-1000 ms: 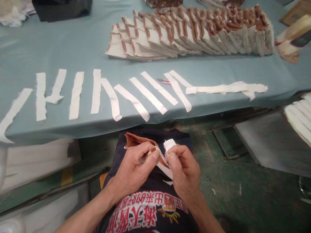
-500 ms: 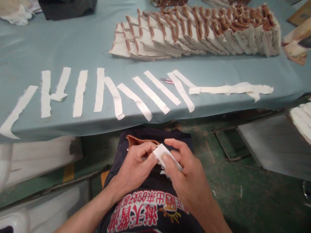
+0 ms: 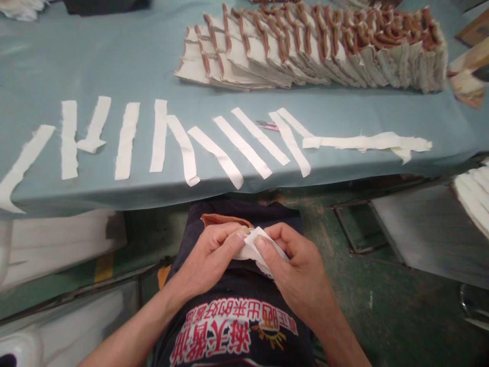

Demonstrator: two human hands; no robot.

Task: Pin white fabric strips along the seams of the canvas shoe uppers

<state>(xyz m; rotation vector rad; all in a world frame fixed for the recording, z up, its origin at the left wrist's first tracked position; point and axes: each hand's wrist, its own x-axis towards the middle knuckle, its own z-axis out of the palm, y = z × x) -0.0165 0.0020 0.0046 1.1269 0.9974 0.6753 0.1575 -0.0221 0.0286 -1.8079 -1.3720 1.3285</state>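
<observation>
In front of my lap, my left hand point(image 3: 216, 257) pinches a piece of fabric point(image 3: 221, 219) whose brown side shows behind my fingers. My right hand point(image 3: 294, 272) is closed on a white fabric strip point(image 3: 251, 237), thumb pressed on top. The fingertips of both hands are nearly together, with the strip's end by my left thumb. Pale cloth hangs below the fingers. Whether the strip is joined to the brown-sided piece is hidden. Several similar white strips point(image 3: 128, 140) lie spaced along the table's near edge.
A blue-green cloth covers the table point(image 3: 114, 61). Toward the back stands a long row of folded brown-and-white fabric pieces point(image 3: 305, 51). Small pink-handled snips point(image 3: 270, 127) lie among the strips. More white strips lie bunched point(image 3: 355, 141) at right. Grey-white surfaces point(image 3: 424, 219) flank my lap.
My right index finger has come down from a raised position and curled in behind the white strip. Both hands stay close together at my lap. The view has shifted slightly.
</observation>
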